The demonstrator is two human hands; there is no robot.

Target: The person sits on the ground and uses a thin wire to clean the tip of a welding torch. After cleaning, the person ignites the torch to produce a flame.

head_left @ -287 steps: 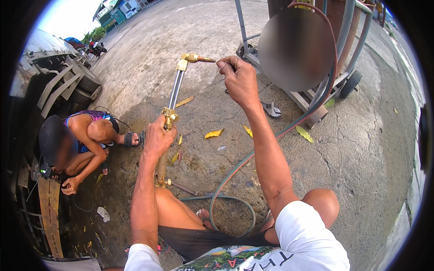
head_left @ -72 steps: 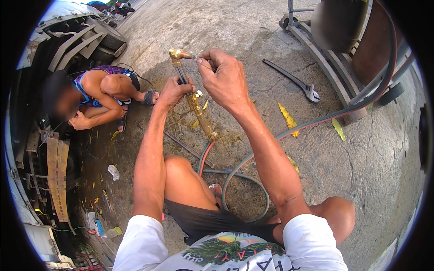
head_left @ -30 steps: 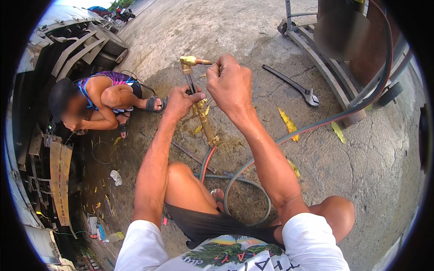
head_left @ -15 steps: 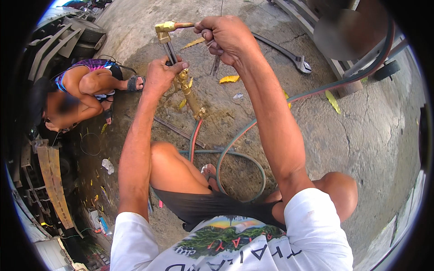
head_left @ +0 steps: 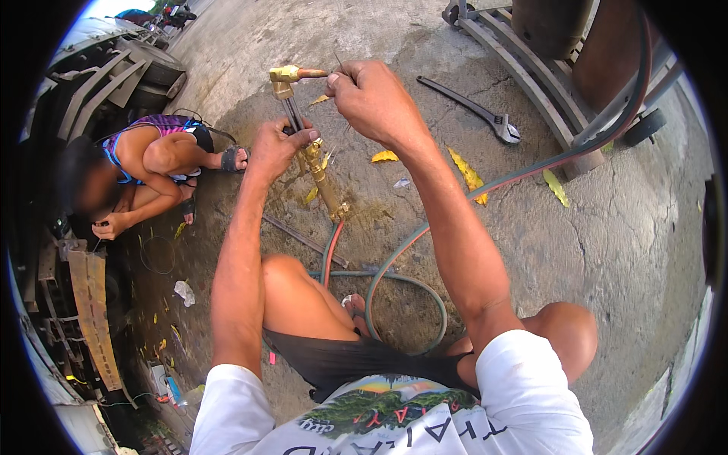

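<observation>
Cracked concrete [head_left: 607, 243], upright brass torch [head_left: 319, 179], coppery tip [head_left: 312, 73]

– Dressed how, at six o'clock?
– In a white T-shirt [head_left: 379, 417], printed with green scenery and dark lettering; short sleeves [head_left: 233, 413] at seven and five.
– With dark shorts [head_left: 341, 360] and a sandal [head_left: 359, 312].

Toward eleven o'clock, the torch [head_left: 321, 177] is gleaming in glossy brass, its tubes [head_left: 290, 114] glinting like smooth steel, its tip [head_left: 312, 73] looking coppery. Between one and two, the wrench [head_left: 472, 106] is showing dark, satiny metal. Toward five, the hose [head_left: 443, 307] is looking rubbery. Past eight, a steel strip [head_left: 92, 311] is wearing rough rust. At three, concrete [head_left: 607, 243] is lying matt, cracked; at six, the cloth shirt [head_left: 379, 417] is creasing.
</observation>
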